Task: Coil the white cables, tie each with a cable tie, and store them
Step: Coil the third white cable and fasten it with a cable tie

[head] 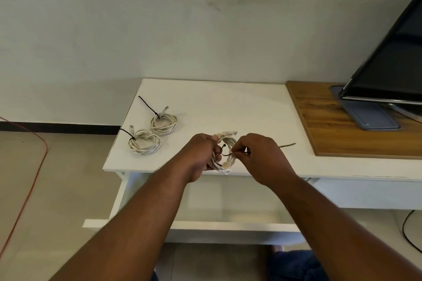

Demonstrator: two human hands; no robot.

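Observation:
My left hand (203, 155) grips a coiled white cable (225, 143) above the front edge of the white desk (228, 107). My right hand (258, 155) pinches a black cable tie (288, 144) that runs through the coil, its tail sticking out to the right. Two more coiled white cables lie on the desk's left side, one nearer (144, 142) and one farther back (164, 123), each bound with a black tie.
A white drawer (228, 227) stands pulled out below my hands. A wooden board (338, 125) carries a monitor (388, 59) at right. A red cord (34, 166) crosses the floor at left; a black cable (408, 230) lies at lower right.

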